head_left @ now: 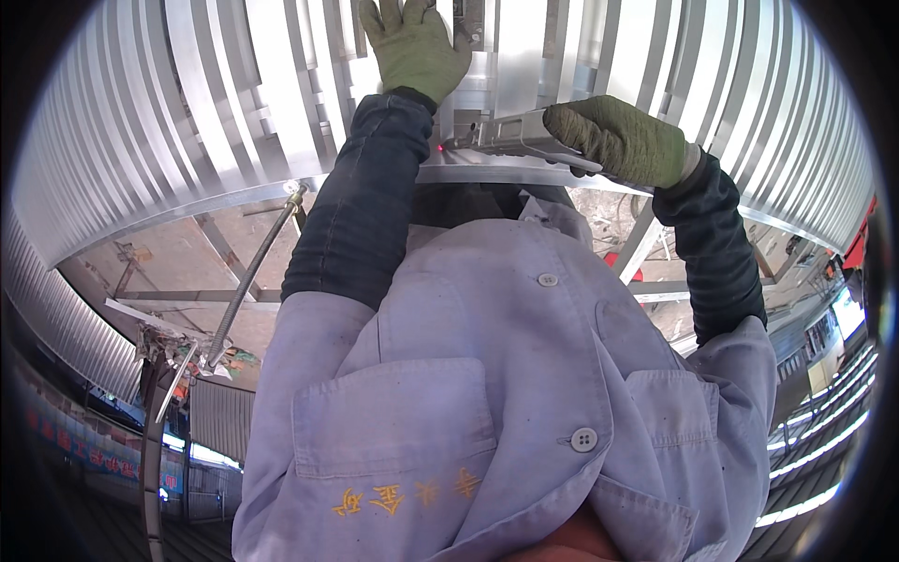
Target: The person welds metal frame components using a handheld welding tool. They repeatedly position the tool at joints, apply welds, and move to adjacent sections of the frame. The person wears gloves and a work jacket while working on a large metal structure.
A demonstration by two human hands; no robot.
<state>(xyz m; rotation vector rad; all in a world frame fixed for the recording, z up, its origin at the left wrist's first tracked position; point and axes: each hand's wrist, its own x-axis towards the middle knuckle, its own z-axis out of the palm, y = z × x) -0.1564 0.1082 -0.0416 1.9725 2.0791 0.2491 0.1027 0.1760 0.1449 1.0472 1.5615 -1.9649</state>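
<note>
My left hand [420, 51], in a green work glove, lies with its fingers spread on the silvery metal slats [534, 47] at the top. In my right hand [629, 140], gloved the same way, is a metal handheld welding gun [515, 134], which looks like a laser welder. Its body points left, and the nozzle end [456, 143] is close to the front rail [506, 175] of the slatted piece. A small red light dot shows just off the tip. The glove hides the gun's grip.
A ribbed hose [251, 276] hangs from a fitting under the rail, left of my body. Below the slats stand metal frame bars [217, 251] over a littered floor. A stack of corrugated metal [66, 314] is at the far left, and something red [859, 234] at the far right.
</note>
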